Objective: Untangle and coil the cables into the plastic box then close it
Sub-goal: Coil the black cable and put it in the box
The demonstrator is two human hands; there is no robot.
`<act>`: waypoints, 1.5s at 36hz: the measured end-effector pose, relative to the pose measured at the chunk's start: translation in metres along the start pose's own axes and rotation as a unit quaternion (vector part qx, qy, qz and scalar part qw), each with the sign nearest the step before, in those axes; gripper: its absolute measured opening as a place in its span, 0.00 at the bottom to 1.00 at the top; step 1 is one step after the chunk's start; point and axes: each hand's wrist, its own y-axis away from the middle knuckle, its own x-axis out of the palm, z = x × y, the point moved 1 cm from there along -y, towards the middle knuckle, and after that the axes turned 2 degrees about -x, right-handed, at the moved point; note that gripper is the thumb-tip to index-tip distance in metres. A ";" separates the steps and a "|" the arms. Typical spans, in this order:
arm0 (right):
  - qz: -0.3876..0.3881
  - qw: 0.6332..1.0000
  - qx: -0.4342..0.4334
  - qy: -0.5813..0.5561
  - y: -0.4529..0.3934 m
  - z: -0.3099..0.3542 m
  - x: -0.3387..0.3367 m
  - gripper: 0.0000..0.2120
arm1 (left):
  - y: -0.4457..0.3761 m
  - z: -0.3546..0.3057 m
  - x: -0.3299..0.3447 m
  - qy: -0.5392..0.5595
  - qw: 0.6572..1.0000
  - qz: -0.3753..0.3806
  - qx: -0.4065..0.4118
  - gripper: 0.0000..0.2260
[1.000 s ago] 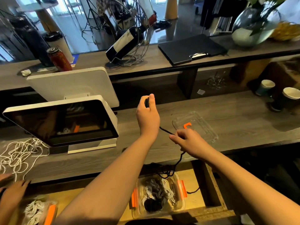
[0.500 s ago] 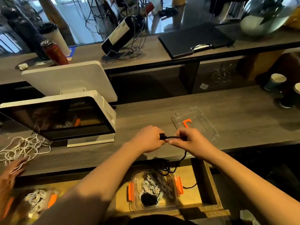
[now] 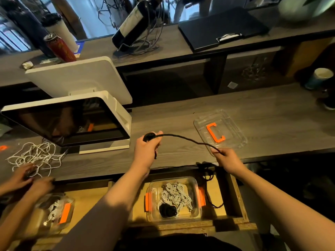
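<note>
Grey wooden counter carries a clear lid. Below it, the open plastic box holds coiled cables. Left hand has its grip clamped on a small coil of the black cable; right hand pinches the strand arching between them.

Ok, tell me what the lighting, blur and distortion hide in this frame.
Head view: wide-angle bending curves the counter; the vase is blurred; the dark screen mirrors the scene; the arm's shadow darkens the shelf below; the black cable is sharp.
</note>
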 end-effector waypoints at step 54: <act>0.257 0.924 -0.188 0.212 0.115 0.173 0.056 0.21 | -0.040 -0.020 -0.037 0.326 0.939 -0.018 -0.108 0.15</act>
